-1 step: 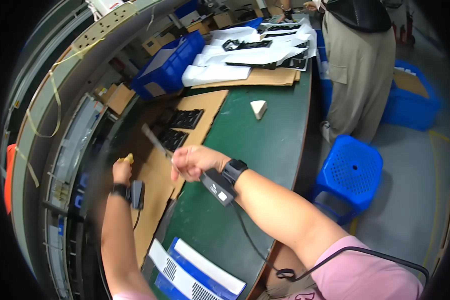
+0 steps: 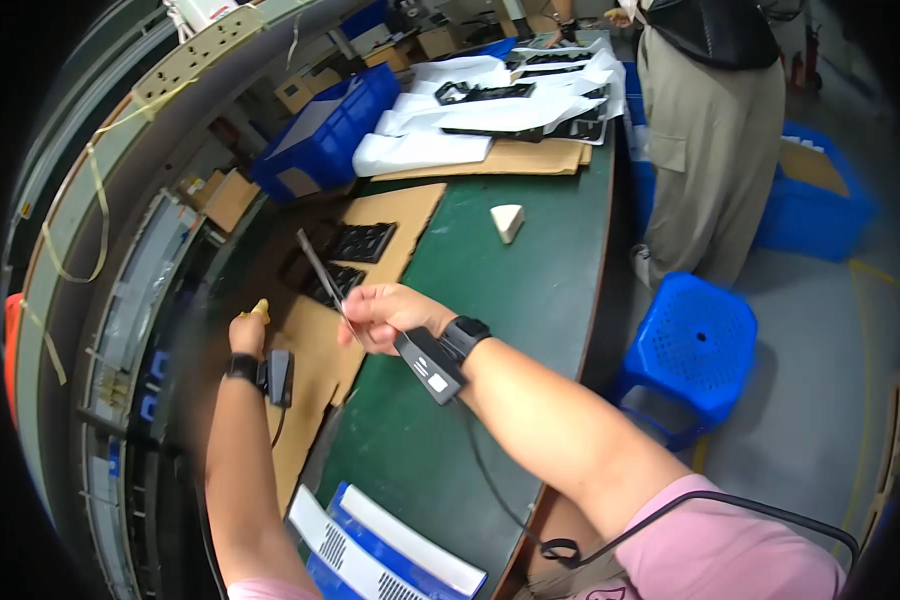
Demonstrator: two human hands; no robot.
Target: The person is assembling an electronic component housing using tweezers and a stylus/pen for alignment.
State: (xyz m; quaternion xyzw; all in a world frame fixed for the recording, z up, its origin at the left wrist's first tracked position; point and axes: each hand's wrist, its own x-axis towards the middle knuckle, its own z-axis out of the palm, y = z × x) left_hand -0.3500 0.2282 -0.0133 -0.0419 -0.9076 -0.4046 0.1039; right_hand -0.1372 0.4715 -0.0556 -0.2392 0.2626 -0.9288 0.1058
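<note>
In my right hand is a thin, flat grey metal strip, pinched between the fingers. It points up and to the left, toward two black lattice-like plastic parts on a sheet of brown cardboard. My left hand is closed over the cardboard's left side. Something small and yellow shows at its fingertips; whether it is held or worn, I cannot tell. Each wrist carries a black strap with a small cabled box.
A white wedge-shaped block stands on the green table. White-and-blue slotted panels lie near me. Farther off are foam-wrapped black parts and a blue bin. Right of the table are a blue stool and a standing person.
The metal strip has swung slightly to the right at its far end and looks sharper. The whole view has shifted a little; both hands stay closed.
</note>
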